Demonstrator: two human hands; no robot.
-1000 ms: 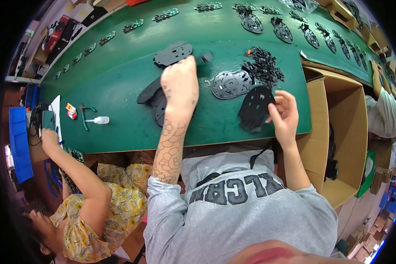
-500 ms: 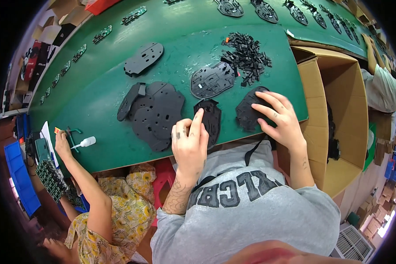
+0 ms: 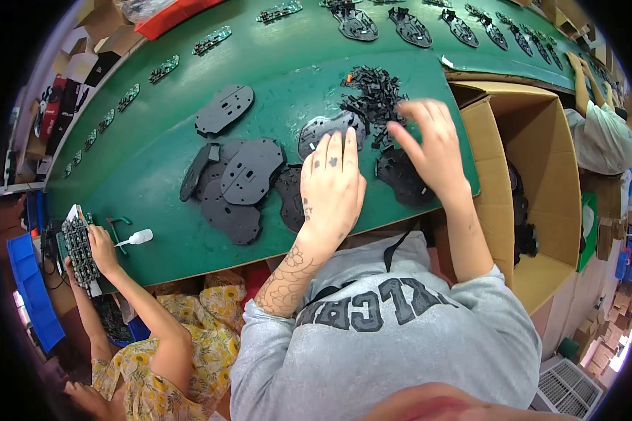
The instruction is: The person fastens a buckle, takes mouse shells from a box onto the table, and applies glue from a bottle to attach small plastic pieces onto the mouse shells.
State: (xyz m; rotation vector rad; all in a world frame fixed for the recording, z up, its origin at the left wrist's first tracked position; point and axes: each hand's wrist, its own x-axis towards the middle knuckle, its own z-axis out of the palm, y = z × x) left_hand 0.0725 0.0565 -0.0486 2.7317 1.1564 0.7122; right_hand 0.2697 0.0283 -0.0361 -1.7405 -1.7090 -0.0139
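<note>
My left hand (image 3: 333,186) lies with its fingers stretched out, the tips on the near part of a black plastic plate (image 3: 312,132). A second black plate (image 3: 288,198) shows partly from under that hand's left side. My right hand (image 3: 437,144) hovers with thumb and fingers apart, and I see nothing in it. It is beside a pile of small black plastic pieces (image 3: 379,91), with its fingertips at the pile's right edge. Below it rests another dark plate (image 3: 402,181) near the table's front edge. Several black plates (image 3: 253,172) lie overlapping to the left of my left hand.
One black plate (image 3: 225,110) lies farther back. Circuit boards (image 3: 211,41) and dark assemblies (image 3: 409,28) line the far green surface. An open cardboard box (image 3: 541,140) stands at the right. At left, a co-worker's hands hold a circuit-board panel (image 3: 81,247) near a white bottle (image 3: 140,237).
My left hand has gone from the near plate to the one behind it. My right hand has come off the right plate toward the pile. The co-worker has lifted a circuit-board panel.
</note>
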